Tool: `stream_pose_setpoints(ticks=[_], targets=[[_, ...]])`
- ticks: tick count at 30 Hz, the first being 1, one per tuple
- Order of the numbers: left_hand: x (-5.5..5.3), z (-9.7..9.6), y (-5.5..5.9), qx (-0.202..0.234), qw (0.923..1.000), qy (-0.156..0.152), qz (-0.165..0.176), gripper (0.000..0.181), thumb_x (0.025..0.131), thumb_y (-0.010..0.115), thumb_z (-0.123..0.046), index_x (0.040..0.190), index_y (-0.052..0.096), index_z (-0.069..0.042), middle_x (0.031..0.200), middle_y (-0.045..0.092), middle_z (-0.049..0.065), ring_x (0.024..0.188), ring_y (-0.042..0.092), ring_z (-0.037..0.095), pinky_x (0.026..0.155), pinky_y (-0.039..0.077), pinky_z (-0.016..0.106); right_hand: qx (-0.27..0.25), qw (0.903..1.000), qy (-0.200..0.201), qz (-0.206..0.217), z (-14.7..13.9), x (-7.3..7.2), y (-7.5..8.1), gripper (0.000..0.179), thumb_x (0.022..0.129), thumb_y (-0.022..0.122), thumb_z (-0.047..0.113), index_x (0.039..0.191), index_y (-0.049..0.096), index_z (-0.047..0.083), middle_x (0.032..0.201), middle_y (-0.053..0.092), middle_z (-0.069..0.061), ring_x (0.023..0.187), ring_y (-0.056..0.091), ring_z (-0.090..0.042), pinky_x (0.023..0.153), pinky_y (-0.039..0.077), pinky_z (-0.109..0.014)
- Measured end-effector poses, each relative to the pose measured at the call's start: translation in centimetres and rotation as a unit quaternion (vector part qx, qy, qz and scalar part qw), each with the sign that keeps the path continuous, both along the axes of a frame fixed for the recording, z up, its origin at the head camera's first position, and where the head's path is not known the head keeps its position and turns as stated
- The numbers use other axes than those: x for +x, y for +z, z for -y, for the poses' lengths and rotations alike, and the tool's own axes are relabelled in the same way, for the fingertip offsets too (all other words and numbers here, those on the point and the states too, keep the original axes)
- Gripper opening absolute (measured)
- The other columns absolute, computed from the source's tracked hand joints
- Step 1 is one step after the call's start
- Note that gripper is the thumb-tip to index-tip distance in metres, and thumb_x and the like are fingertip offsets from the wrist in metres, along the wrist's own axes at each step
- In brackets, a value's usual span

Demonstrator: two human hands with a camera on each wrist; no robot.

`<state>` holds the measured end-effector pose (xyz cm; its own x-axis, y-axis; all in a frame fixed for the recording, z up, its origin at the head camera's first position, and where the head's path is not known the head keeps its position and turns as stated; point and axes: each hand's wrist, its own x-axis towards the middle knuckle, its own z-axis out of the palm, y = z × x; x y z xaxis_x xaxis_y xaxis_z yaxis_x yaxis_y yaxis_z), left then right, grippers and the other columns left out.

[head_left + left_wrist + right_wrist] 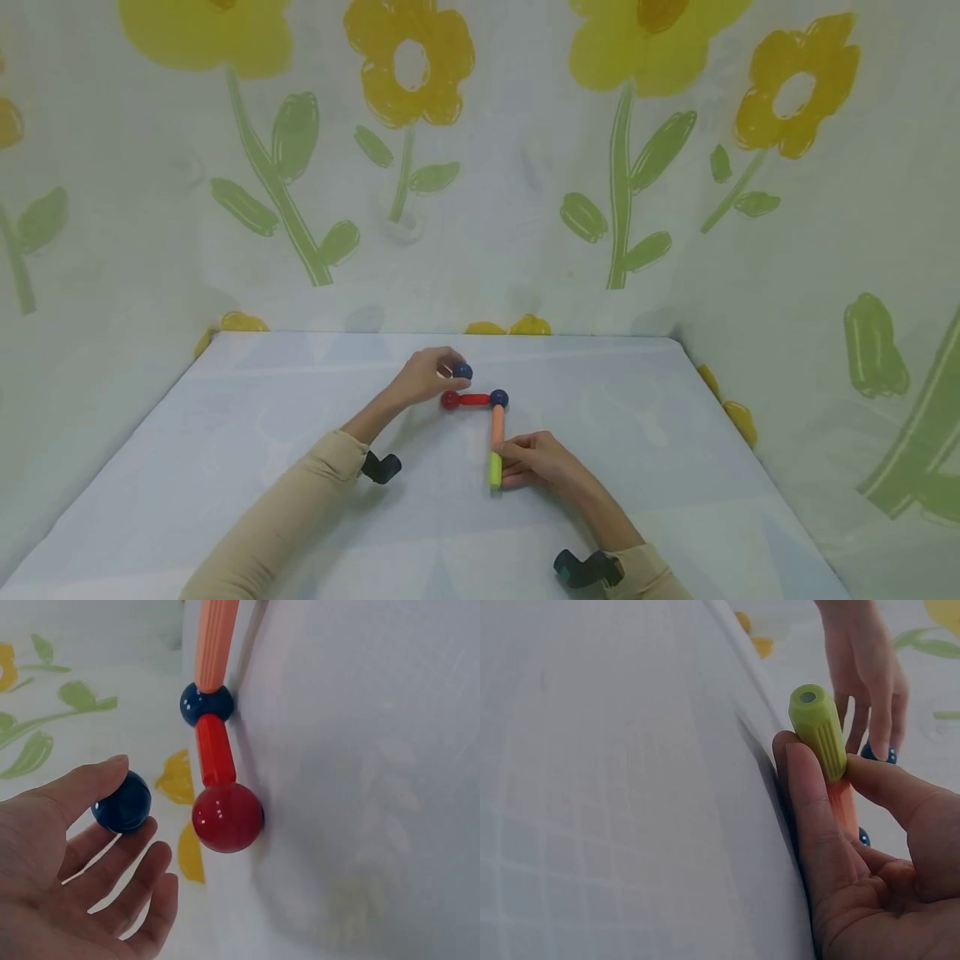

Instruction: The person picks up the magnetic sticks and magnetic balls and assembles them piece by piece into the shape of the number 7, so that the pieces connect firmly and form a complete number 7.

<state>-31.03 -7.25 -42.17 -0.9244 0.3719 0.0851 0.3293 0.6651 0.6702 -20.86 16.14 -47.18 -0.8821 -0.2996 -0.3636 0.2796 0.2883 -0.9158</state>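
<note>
My left hand (426,377) pinches a dark blue ball (122,802) between thumb and fingers, just above the joined pieces. Those pieces form an L on the table: a red ball (228,817), a short red rod (215,750), a second blue ball (498,398) at the corner, then an orange rod (498,425) running toward me. A yellow-green rod (817,731) follows the orange one end to end, with a small grey disc in its free end. My right hand (543,460) pinches the yellow-green rod near where it meets the orange rod.
A white cloth covers the table (300,367), whose back edge meets a flower-printed backdrop (487,167). Similar printed cloth stands at both sides. Each wrist wears a black camera mount, the left one (382,468) near the table surface.
</note>
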Motion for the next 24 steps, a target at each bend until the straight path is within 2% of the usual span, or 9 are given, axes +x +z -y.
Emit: stream_pose_setpoints(ticks=[8, 17, 24], targets=[[1.9, 0.5, 0.3, 0.003, 0.9996, -0.027, -0.01, 0.041, 0.082, 0.08, -0.027, 0.119, 0.066, -0.014, 0.103, 0.069, -0.001, 0.096, 0.061, 0.017, 0.078, 0.054, 0.029, 0.007, 0.9999, -0.004, 0.006, 0.2, 0.0, 0.1, 0.056, 0.092, 0.067, 0.039, 0.125, 0.062, -0.005, 0.092, 0.074, -0.008, 0.078, 0.073, -0.016, 0.072, 0.059, -0.028], [3.3, 1.3, -0.1, 0.018, 0.997, -0.07, -0.025, 0.037, 0.082, 0.08, -0.026, 0.115, 0.067, -0.014, 0.102, 0.07, -0.001, 0.095, 0.064, 0.018, 0.074, 0.052, 0.026, -0.003, 1.0, -0.004, 0.002, 0.1, 0.1, 0.1, 0.055, 0.092, 0.067, 0.039, 0.124, 0.062, -0.006, 0.091, 0.074, -0.008, 0.079, 0.073, -0.015, 0.072, 0.06, -0.028], [4.3, 1.4, -0.7, 0.031, 0.996, -0.083, -0.001, 0.037, 0.082, 0.08, -0.026, 0.114, 0.067, -0.015, 0.1, 0.069, -0.001, 0.093, 0.064, 0.016, 0.074, 0.054, 0.026, -0.005, 1.0, 0.0, 0.002, 0.1, 0.2, 0.3, 0.055, 0.093, 0.065, 0.038, 0.125, 0.061, -0.007, 0.092, 0.074, -0.008, 0.079, 0.073, -0.015, 0.072, 0.06, -0.028]])
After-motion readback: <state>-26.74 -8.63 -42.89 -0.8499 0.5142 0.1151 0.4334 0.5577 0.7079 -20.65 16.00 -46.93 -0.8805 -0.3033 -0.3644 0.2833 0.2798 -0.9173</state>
